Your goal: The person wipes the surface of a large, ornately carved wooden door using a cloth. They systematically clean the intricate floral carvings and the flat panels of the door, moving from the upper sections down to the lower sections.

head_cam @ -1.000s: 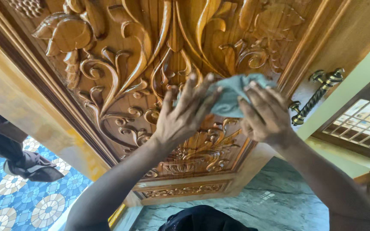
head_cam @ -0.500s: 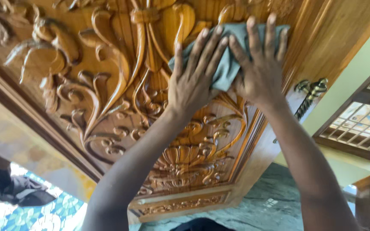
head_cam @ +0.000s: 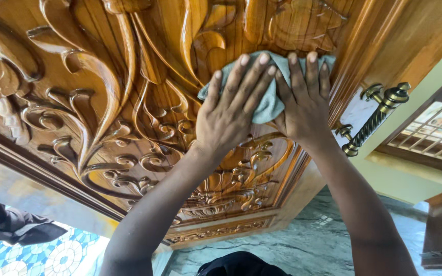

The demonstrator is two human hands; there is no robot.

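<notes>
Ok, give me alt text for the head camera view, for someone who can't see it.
Two bare hands, the left hand and right hand, press a grey-green cloth flat against a glossy carved wooden door with leaf and scroll relief. A twisted metal door handle sits at the right, with marble floor below.

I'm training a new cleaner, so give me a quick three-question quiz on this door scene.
1. True or false: both the left hand and the right hand press the grey-green cloth flat against the carved wooden door.
2. The twisted brass door handle is: A) under the cloth, B) to the right of the right hand, C) on the floor.
3. Fill in: the floor below the door looks like grey-green ____.

Key: 1 true; 2 B; 3 marble.
</notes>
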